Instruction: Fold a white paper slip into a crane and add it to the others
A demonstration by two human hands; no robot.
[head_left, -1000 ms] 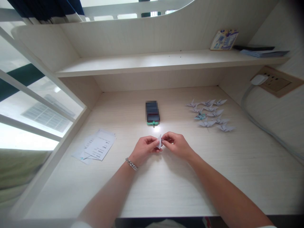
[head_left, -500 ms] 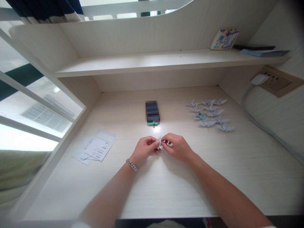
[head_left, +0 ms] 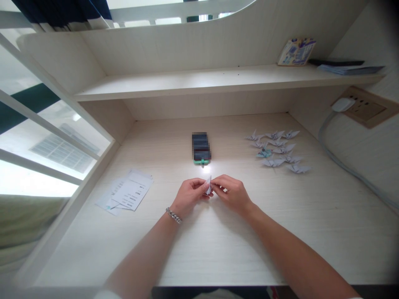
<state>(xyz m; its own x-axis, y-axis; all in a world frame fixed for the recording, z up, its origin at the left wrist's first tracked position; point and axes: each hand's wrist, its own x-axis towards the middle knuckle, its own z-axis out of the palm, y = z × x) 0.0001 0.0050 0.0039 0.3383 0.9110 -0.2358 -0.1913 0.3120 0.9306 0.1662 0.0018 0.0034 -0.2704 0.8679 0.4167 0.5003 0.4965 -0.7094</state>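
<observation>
Between my hands is a small folded piece of white paper (head_left: 208, 185), its pointed tip upward. My left hand (head_left: 190, 193), with a silver chain bracelet at the wrist, pinches it between thumb and fingers. From the other side, my right hand (head_left: 231, 190) is closed at the paper's right edge with thumb and fingertips. Several folded paper cranes (head_left: 274, 162), mostly white and one light blue, rest in a cluster to the right. A stack of printed paper slips (head_left: 132, 191) lies to the left.
Beyond my hands a phone (head_left: 201, 147) with a blurred screen and a green end lies on the desk (head_left: 199, 253). A shelf (head_left: 187, 79) above bears a small colourful packet (head_left: 296, 52) and flat booklets (head_left: 349, 69). A cable (head_left: 332, 153) hangs from the wall socket (head_left: 368, 107).
Both hands keep hold of the folded paper, with only slight finger movement and a small turn of the paper. The whole view has shifted a little.
</observation>
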